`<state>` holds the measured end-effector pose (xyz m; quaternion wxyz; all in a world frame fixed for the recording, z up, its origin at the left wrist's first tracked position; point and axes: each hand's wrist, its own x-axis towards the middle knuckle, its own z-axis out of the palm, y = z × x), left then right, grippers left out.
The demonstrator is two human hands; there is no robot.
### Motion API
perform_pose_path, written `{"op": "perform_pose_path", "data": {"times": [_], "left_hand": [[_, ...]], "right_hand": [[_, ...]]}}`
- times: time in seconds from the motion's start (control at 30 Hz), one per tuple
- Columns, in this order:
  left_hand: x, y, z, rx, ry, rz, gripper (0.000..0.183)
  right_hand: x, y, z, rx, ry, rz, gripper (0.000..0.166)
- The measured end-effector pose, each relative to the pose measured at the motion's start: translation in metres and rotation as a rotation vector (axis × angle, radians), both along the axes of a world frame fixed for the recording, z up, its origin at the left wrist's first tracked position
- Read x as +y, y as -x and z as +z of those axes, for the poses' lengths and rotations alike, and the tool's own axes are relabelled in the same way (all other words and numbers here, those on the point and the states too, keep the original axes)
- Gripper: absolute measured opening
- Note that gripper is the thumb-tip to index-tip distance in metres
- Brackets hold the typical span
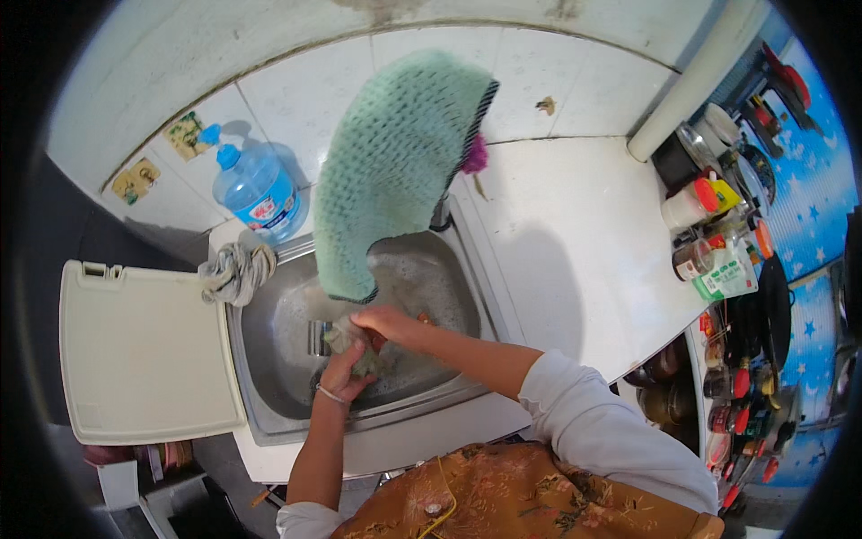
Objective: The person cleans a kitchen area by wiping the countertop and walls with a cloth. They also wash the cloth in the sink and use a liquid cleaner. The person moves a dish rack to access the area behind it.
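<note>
Both of my hands hold a wet, greyish-green cloth (363, 347) over the soapy water in the stainless steel sink (269, 377). My left hand (347, 374), with a bracelet at the wrist, grips its lower left part. At the upper right of the cloth, my right hand (385, 325) has its fingers closed on it. A metal faucet spout (318, 338) lies just left of the cloth. Above the sink's far side hangs a light green textured towel (397, 162) with a striped edge, hiding most of the faucet. Orange bits (424, 317) show beyond my right forearm.
A blue dish soap pump bottle (259, 195) stands behind the sink's left corner, near a twisted grey cloth (237, 273). A cream plastic lid (151, 354) adjoins the sink at left. Jars and a green-white pouch (727, 275) line the right end of the white counter (539, 236).
</note>
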<state>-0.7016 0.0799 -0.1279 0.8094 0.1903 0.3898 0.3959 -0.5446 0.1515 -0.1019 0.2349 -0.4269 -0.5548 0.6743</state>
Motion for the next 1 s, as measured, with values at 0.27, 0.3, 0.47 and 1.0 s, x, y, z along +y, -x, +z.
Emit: {"op": "perform_pose_path", "data": {"times": [0.27, 0.3, 0.47, 1.0], "left_hand": [[-0.002, -0.047, 0.041, -0.388, 0.137, -0.022, 0.035], [-0.007, -0.052, 0.040, -0.418, 0.107, -0.068, 0.035], [-0.006, -0.046, 0.038, -0.288, 0.159, -0.156, 0.033], [-0.005, -0.047, 0.033, -0.247, 0.224, 0.275, 0.058]], "right_hand": [[-0.008, -0.020, 0.012, 0.656, 0.407, 0.010, 0.048], [-0.007, -0.019, 0.009, 0.654, 0.366, 0.051, 0.045], [0.006, -0.013, 0.016, 0.355, 0.167, 0.205, 0.029], [-0.038, 0.010, -0.009, -0.028, -0.664, -0.586, 0.012]]}}
